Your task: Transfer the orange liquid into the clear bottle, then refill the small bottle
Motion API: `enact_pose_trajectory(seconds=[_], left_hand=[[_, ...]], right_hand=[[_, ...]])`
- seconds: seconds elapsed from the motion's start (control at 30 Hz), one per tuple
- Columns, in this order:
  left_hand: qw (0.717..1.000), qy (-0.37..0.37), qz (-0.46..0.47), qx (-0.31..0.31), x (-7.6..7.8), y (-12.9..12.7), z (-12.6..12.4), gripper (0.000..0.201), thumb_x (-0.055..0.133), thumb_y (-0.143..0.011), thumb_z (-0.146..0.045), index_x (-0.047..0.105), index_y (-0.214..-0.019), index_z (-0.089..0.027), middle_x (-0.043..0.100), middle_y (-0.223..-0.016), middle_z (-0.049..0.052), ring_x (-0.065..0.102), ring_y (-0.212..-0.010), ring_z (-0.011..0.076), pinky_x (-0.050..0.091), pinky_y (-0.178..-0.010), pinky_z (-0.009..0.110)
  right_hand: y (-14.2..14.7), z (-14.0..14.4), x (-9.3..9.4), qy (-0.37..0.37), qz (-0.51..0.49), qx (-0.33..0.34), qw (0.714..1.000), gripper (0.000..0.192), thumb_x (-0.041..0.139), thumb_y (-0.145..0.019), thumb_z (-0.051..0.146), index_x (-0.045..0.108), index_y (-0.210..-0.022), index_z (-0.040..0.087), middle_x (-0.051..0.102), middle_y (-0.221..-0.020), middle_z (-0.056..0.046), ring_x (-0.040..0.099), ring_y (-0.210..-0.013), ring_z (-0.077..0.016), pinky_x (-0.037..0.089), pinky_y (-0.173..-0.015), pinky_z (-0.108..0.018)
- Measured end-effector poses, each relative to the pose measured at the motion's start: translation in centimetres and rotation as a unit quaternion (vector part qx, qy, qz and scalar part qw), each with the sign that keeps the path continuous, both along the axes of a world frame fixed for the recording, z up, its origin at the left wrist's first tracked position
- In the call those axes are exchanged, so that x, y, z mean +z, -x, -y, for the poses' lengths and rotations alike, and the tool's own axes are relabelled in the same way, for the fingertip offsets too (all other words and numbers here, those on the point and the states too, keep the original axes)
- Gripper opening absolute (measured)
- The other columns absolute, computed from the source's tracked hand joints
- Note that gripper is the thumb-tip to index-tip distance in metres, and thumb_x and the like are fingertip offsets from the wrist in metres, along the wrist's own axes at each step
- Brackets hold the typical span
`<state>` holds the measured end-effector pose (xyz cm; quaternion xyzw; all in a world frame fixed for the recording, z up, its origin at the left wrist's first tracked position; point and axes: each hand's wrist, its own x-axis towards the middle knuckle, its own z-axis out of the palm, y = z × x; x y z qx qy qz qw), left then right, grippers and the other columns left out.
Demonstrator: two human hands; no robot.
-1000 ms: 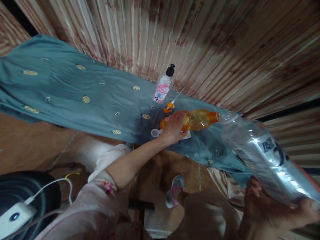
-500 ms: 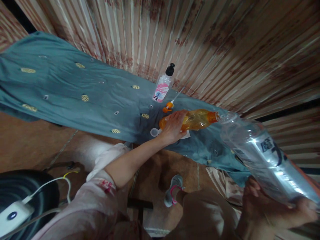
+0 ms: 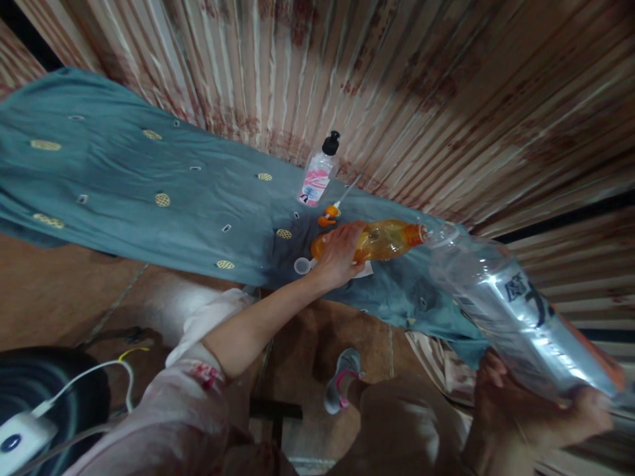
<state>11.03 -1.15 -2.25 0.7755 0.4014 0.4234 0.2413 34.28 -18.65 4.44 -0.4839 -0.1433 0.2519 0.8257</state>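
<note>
My left hand (image 3: 340,251) is wrapped round an orange-tinted bottle (image 3: 389,239), which lies tilted with its open neck to the right. That neck meets the mouth of a large clear plastic bottle (image 3: 496,297) with a silvery label. Underneath the large bottle, my right hand (image 3: 536,410) grips its lower part. An orange pump top (image 3: 328,215) with a thin tube lies on the cloth behind my left hand. Beside that hand is a small clear cup-like piece (image 3: 302,266). A white piece (image 3: 364,270) shows partly under the orange bottle.
A clear pump bottle (image 3: 317,175) with a pink label and black top stands near the curtain (image 3: 278,79). A teal patterned cloth (image 3: 114,185) covers the narrow table. At lower left are a black round object (image 3: 74,370) and a white device (image 3: 27,433) with a cable.
The whole view has shifted slightly, so things sit a little further left. Both hands keep their hold, and the two bottle mouths stay together.
</note>
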Motion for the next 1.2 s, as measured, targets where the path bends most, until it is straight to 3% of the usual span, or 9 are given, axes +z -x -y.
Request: enact_pose_trajectory(seconds=[0.07, 0.13, 0.4, 1.2], left_hand=[[1.000, -0.003, 0.003, 0.000, 0.0, 0.0, 0.0, 0.070, 0.068, -0.071, -0.010, 0.040, -0.135, -0.018, 0.055, -0.141, 0.016, 0.051, -0.132, 0.0324, 0.040, -0.111, 0.052], [1.000, -0.006, 0.006, 0.000, 0.0, 0.0, 0.0, 0.069, 0.067, -0.071, -0.009, 0.040, -0.134, -0.017, 0.055, -0.140, 0.017, 0.052, -0.132, 0.0327, 0.040, -0.111, 0.052], [1.000, -0.015, 0.006, -0.003, -0.1, 0.1, 0.1, 0.070, 0.065, -0.071, -0.010, 0.039, -0.136, -0.017, 0.054, -0.141, 0.017, 0.051, -0.134, 0.0327, 0.041, -0.112, 0.052], [0.999, -0.040, 0.010, -0.006, -0.4, 0.1, -0.1, 0.071, 0.069, -0.072, -0.013, 0.040, -0.137, -0.013, 0.056, -0.138, 0.019, 0.051, -0.130, 0.0350, 0.041, -0.109, 0.054]], right_hand=[[0.3, -0.2, 0.3, -0.030, 0.118, 0.028, 0.992, 0.062, 0.060, -0.056, 0.052, 0.061, -0.114, 0.027, 0.059, -0.094, -0.001, 0.047, -0.059, -0.0131, 0.026, -0.030, -0.018], [0.5, -0.3, 0.5, -0.042, 0.175, 0.045, 0.983, 0.063, 0.062, -0.057, 0.049, 0.061, -0.116, 0.026, 0.059, -0.093, -0.002, 0.050, -0.061, -0.0140, 0.027, -0.030, -0.018], [0.3, -0.8, 0.4, -0.041, 0.068, -0.006, 0.997, 0.056, 0.062, -0.057, 0.050, 0.059, -0.107, 0.027, 0.060, -0.100, -0.003, 0.045, -0.058, -0.0109, 0.019, -0.032, -0.015], [-0.5, -0.8, 0.5, -0.059, 0.109, 0.009, 0.992, 0.053, 0.063, -0.060, 0.051, 0.056, -0.106, 0.025, 0.060, -0.095, -0.002, 0.044, -0.053, -0.0092, 0.016, -0.031, -0.016]])
